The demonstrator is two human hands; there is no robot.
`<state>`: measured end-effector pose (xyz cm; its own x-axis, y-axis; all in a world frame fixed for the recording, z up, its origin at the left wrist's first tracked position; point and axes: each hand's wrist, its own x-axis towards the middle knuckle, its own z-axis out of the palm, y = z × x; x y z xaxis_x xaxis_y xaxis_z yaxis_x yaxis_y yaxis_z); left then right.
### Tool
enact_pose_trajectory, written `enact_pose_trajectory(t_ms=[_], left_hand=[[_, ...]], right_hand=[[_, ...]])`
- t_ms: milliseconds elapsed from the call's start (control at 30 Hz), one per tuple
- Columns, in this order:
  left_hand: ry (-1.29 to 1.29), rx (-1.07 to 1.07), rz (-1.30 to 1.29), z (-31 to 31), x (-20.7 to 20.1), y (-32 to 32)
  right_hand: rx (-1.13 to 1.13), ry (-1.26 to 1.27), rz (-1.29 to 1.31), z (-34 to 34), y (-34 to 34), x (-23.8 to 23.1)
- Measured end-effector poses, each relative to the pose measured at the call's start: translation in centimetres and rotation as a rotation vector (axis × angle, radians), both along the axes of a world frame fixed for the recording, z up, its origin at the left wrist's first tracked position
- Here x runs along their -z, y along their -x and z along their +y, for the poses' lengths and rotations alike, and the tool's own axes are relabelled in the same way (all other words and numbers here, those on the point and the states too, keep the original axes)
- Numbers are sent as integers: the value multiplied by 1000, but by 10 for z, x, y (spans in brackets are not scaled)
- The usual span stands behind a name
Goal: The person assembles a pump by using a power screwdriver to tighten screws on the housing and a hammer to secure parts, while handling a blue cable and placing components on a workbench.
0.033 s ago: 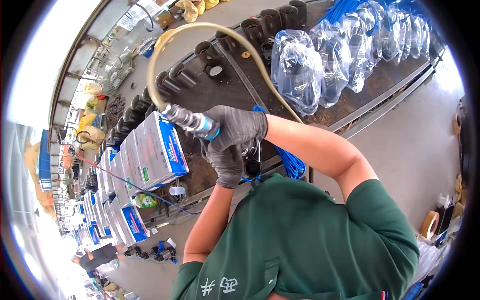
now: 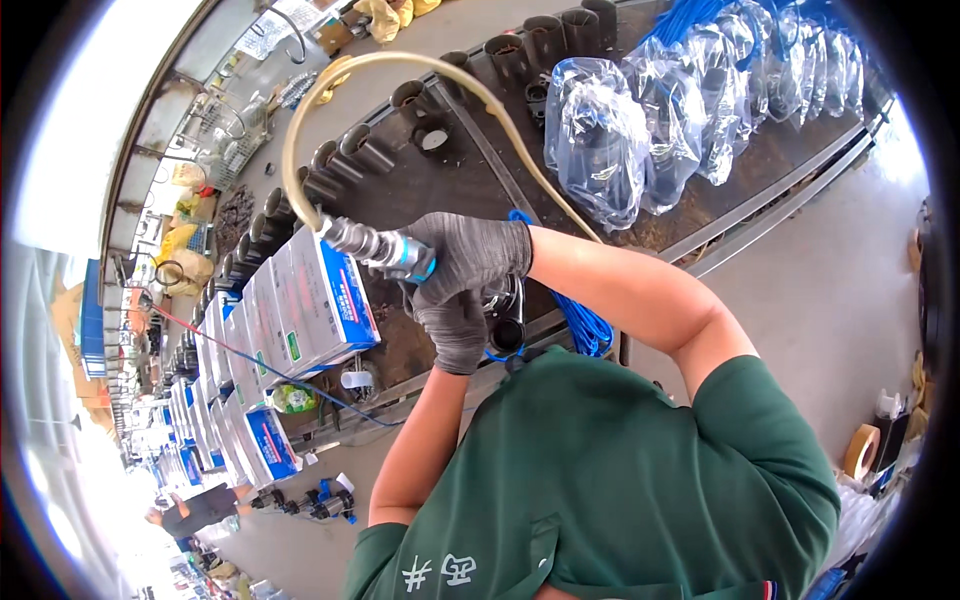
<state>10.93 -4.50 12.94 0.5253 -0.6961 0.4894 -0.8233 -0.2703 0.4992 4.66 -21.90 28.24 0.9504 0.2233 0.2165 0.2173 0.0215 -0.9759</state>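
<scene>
White characters mark the green shirt [image 2: 610, 470]. The right hand [image 2: 472, 255], in grey knit, has its fingers wrapped around a ridged silver tool [image 2: 375, 247] with a blue ring, above the dark, stained table [image 2: 395, 200]; a translucent yellowish hose [image 2: 380, 58] arches from it. The left hand [image 2: 455, 335] touches beneath, its grip hidden; I cannot tell. Printed blue-and-white cartons [image 2: 300, 295] stand toward the table's left end, glossy bagged parts [image 2: 600, 150] along its right edge, black cylinders [image 2: 508, 62] lining its far edge.

Boxes [image 2: 300, 300] stand left of the hands [image 2: 468, 256], bags [image 2: 600, 145] rightward on the bench [image 2: 435, 185].
</scene>
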Motion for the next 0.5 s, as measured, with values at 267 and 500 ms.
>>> enact_pose_trajectory(t_ms=[267, 500], left_hand=[[-20, -111, 106, 3, 48, -16], [-123, -222, -570, -7, 0, 8]], right_hand=[[209, 228, -352, 12, -14, 32], [235, -22, -137, 6, -5, 10]])
